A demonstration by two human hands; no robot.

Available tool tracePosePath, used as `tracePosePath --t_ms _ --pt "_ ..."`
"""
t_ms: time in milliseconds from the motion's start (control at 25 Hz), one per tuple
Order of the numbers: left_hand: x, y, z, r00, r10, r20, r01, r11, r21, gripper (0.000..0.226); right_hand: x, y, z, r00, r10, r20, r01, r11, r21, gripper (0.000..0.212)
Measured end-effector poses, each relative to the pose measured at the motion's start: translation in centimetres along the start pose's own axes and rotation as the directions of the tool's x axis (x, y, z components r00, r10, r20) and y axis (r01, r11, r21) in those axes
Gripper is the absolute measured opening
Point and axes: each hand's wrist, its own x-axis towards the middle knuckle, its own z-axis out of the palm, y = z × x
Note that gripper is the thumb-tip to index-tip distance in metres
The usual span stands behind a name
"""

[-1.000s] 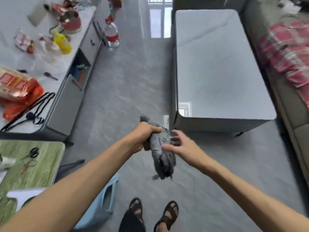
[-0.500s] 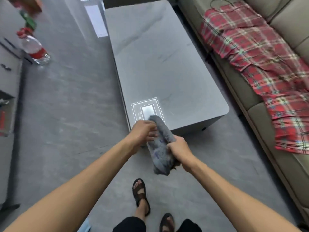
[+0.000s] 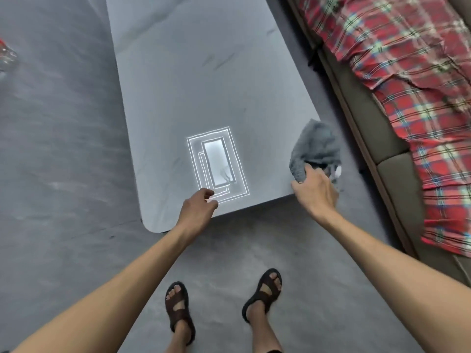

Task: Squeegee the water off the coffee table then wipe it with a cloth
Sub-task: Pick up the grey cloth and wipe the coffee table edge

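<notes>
Grey, matte and faintly veined, the counter [image 3: 191, 85] runs lengthwise away from the person, its long edges drawing together toward the top of the view. Its near left corner is rounded, and the near edge climbs from there toward the right. A bright rectangular reflection [image 3: 216, 161] sits on the surface close to that edge.

The right hand [image 3: 316, 189] is at the near right corner, its fingers [image 3: 299, 182] curled round a bunched grey cloth [image 3: 316, 143]. The cloth covers the corner and spreads past the right edge. I cannot tell whether it presses on the surface or is held just above it.

The left hand [image 3: 198, 210] is over the near edge, just below the reflection. It holds nothing, with the fingers loosely curled and the thumb near the forefinger. Whether it touches the counter is unclear. The two hands are well apart.

A wide band of grey floor [image 3: 63, 123] lies to the left of the counter, with a blurred bottle [image 3: 6, 56] at the far left border. On the right, only a narrow strip of floor separates the long edge from a sofa [image 3: 392, 174] draped with a red plaid blanket [image 3: 407, 72]. The person's sandalled feet [image 3: 179, 309] stand on the floor short of the near edge.
</notes>
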Motion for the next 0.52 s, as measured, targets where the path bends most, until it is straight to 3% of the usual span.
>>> tracePosePath --t_ms 80,160,240,320,400,520 --pt "3.5 -2.0 2.8 0.998 0.013 -0.058 -0.008 0.996 0.087 0.043 4.3 2.6 4.4 0.988 -0.105 0.111 0.119 0.984 -0.131 0.048" --pt "6.8 -4.8 4.6 0.991 0.051 -0.126 -0.02 0.972 0.233 0.048 7.7 4.3 8.1 0.979 -0.192 0.068 0.201 0.969 -0.147 0.059" --pt "9.7 -8.3 5.5 0.975 0.106 -0.198 -0.007 0.895 0.445 0.051 10.8 4.9 10.9 0.983 -0.178 -0.043 0.17 0.974 -0.15 0.079" --pt "11.6 -11.1 5.7 0.966 0.098 -0.241 0.053 0.833 0.55 0.053 12.8 4.7 13.7 0.994 -0.092 -0.062 0.077 0.975 -0.209 0.098" --pt "12.5 -13.1 5.3 0.953 0.11 -0.284 0.065 0.838 0.542 0.051 13.7 3.8 16.0 0.986 -0.073 -0.152 0.03 0.963 -0.267 0.102" --pt "12.2 -15.1 3.9 0.918 0.199 -0.343 -0.04 0.907 0.419 0.047 13.0 2.0 17.6 0.954 -0.096 -0.283 0.025 0.969 -0.244 0.084"
